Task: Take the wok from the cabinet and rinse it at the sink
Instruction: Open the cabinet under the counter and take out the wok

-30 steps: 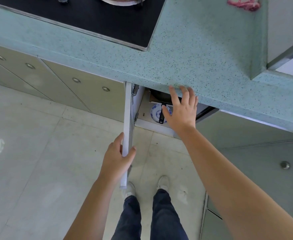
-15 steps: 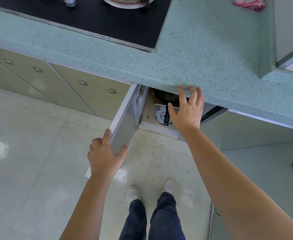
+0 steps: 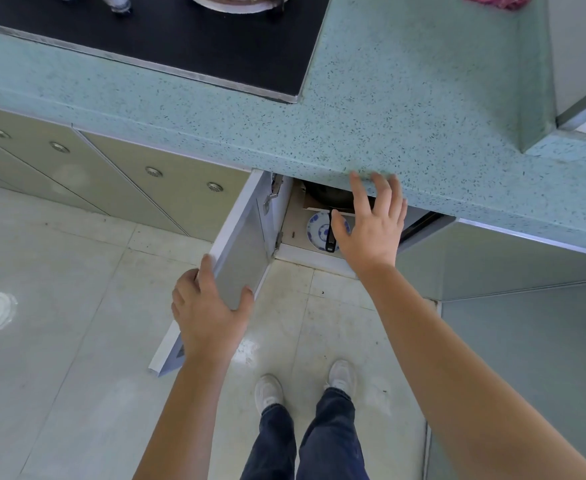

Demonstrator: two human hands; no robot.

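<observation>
A dark wok [image 3: 329, 196] sits inside the open cabinet under the speckled green counter, mostly hidden by the counter edge. Its black handle [image 3: 330, 233] points out toward me over a blue-and-white plate [image 3: 317, 228]. My right hand [image 3: 371, 226] hovers with spread fingers in front of the cabinet opening, just right of the handle, holding nothing. My left hand [image 3: 208, 306] grips the top edge of the white cabinet door [image 3: 239, 258], thumb on the inner face, fingers over the outer side.
A black cooktop [image 3: 198, 43] with a pan lies on the counter [image 3: 388, 109] above. Shut cabinet doors with round metal pulls run to the left and right. A pink cloth [image 3: 492, 0] lies at the counter's back. My feet stand on the tiled floor below.
The cabinet door has swung further open to the left under my left hand. My right hand has stayed in front of the opening near the wok handle.
</observation>
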